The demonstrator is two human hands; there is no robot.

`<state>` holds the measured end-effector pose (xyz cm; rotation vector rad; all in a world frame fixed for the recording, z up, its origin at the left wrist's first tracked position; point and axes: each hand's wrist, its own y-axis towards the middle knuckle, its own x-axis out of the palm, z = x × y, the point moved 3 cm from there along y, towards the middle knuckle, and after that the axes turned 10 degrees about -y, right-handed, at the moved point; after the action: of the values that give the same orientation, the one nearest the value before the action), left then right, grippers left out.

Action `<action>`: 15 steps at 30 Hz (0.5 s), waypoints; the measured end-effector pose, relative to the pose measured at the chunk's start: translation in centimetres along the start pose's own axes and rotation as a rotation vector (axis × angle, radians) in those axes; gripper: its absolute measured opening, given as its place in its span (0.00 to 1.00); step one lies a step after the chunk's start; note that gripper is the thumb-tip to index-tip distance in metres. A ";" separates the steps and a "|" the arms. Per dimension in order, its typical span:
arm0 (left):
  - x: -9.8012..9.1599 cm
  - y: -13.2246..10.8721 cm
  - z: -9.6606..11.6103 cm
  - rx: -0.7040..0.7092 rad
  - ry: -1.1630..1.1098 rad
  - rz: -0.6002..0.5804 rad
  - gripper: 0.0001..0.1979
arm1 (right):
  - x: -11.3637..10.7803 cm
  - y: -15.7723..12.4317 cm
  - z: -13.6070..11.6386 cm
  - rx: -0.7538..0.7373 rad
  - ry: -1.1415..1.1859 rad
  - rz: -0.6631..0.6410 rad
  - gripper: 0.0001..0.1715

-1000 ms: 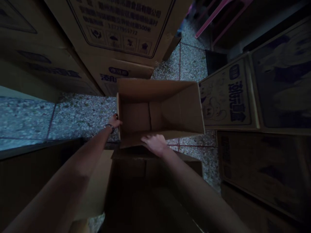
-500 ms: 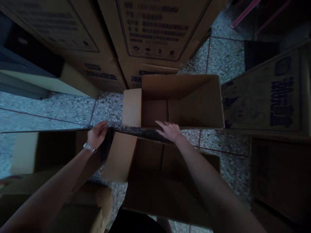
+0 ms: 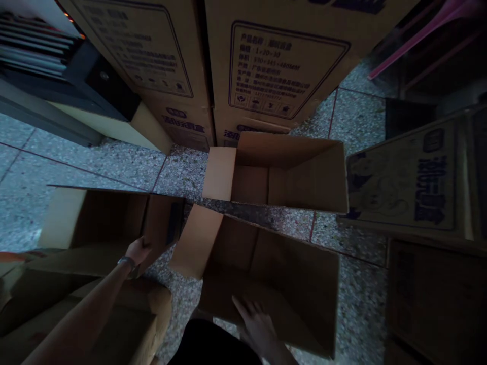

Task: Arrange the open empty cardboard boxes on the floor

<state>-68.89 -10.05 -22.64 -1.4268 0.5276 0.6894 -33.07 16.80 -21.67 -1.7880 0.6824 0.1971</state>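
Note:
Three open, empty cardboard boxes stand on a speckled floor. My left hand grips the near edge of the left box, fingers curled over the cardboard. My right hand lies with fingers spread on the near wall of the middle box, holding nothing. The far box stands beyond both hands with one flap folded out to the left.
Tall printed cartons are stacked at the back. More printed cartons lean at the right. Another brown box sits under my left arm. A dark cabinet is at the back left, pink bars at the top right.
Both hands have pulled back toward me from the far box. The left hand now grips the left box's edge. The right hand dropped onto the middle box. The view shifted back.

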 end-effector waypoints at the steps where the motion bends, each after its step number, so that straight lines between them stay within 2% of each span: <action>1: 0.2 0.2 0.5 0.020 0.001 -0.011 0.18 | 1.2 0.0 -0.2 0.040 -0.036 -0.004 0.42; 4: 0.5 -0.1 2.3 0.087 0.017 0.000 0.20 | 3.3 -0.2 -0.1 0.065 -0.108 -0.013 0.41; 7: 1.6 -1.4 4.6 0.134 0.040 0.008 0.21 | 4.4 -1.5 1.4 0.120 -0.140 0.041 0.37; 10: 3.3 -2.8 6.8 0.155 0.046 0.007 0.21 | 5.6 -3.7 4.5 0.179 -0.141 0.086 0.37; 15: 6.4 -4.9 9.9 0.163 0.062 -0.002 0.24 | 7.7 -7.2 11.5 0.248 -0.145 0.115 0.41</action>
<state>-61.61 0.49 -22.78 -1.2986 0.6165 0.5887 -20.47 25.99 -23.11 -1.4836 0.6755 0.3035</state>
